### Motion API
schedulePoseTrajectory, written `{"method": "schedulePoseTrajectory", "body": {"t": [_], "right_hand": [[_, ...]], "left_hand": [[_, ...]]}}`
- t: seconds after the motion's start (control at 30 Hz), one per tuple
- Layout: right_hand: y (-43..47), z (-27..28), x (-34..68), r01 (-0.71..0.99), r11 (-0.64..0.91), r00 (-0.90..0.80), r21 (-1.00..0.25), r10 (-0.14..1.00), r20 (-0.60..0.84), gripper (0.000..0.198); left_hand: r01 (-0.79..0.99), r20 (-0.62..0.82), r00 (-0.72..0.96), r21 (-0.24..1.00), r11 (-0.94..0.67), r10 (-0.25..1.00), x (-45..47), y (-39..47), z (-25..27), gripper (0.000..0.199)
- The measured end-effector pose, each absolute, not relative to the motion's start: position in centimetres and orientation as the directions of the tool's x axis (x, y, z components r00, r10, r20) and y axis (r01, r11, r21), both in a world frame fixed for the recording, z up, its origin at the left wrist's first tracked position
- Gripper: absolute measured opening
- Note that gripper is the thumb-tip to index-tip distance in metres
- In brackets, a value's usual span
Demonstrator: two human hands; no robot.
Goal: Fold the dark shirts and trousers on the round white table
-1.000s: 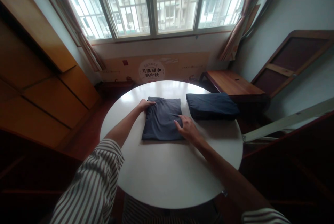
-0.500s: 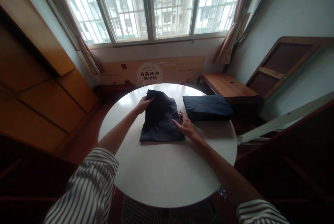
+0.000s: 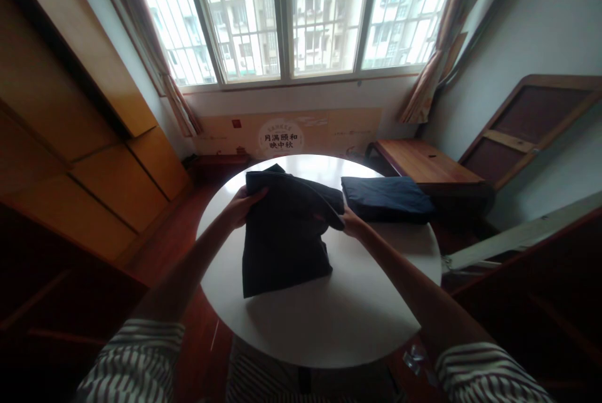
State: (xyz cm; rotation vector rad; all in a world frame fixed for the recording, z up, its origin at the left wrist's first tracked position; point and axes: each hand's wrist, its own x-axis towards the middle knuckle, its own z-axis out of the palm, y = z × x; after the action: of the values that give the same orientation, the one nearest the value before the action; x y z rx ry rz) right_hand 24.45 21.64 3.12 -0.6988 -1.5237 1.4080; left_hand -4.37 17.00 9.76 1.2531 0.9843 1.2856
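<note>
A dark, folded garment (image 3: 285, 246) hangs between my hands over a round white table (image 3: 301, 334); its exact kind is unclear. My left hand (image 3: 243, 205) grips its upper left edge, thumb on top of the cloth. On the other side my right hand (image 3: 348, 221) grips the upper right part, with most of its fingers hidden behind or under the fabric. The top edge droops between the two hands, and the lower edge hangs toward me. Just beyond my right hand lies a second folded dark-blue cloth (image 3: 388, 198), flat on the table.
A low wooden table (image 3: 430, 162) stands behind at the right, near a leaning wooden frame (image 3: 522, 118). Wooden cabinets (image 3: 108, 190) line the left side. Beyond the table are a printed banner (image 3: 320, 130) and a barred window (image 3: 324, 14).
My right hand, open beside the garment before, has taken hold of its upper right part. The garment has been lifted and spread between both hands. The view has shifted slightly.
</note>
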Motion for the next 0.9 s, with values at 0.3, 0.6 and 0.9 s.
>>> {"method": "schedulePoseTrajectory", "body": {"t": [0.3,0.6,0.9], "right_hand": [[25.2,10.1,23.4,-0.157,0.353,-0.397,-0.922,0.832,0.387,0.066],[29.3,18.0,26.2,0.057,0.65,-0.193,-0.758,0.752,0.63,0.04],[12.5,-0.3,33.2,0.255,0.757,-0.731,-0.601,0.558,0.393,0.026]], "left_hand": [[-0.051,0.31,-0.025,0.949,-0.311,0.951,-4.4,23.3,12.4,0.046],[0.358,0.687,-0.089,0.698,-0.62,0.722,-4.6,24.5,18.7,0.03],[0.462,0.313,0.584,0.631,-0.623,0.749,-6.1,6.0,0.0,0.03]]}}
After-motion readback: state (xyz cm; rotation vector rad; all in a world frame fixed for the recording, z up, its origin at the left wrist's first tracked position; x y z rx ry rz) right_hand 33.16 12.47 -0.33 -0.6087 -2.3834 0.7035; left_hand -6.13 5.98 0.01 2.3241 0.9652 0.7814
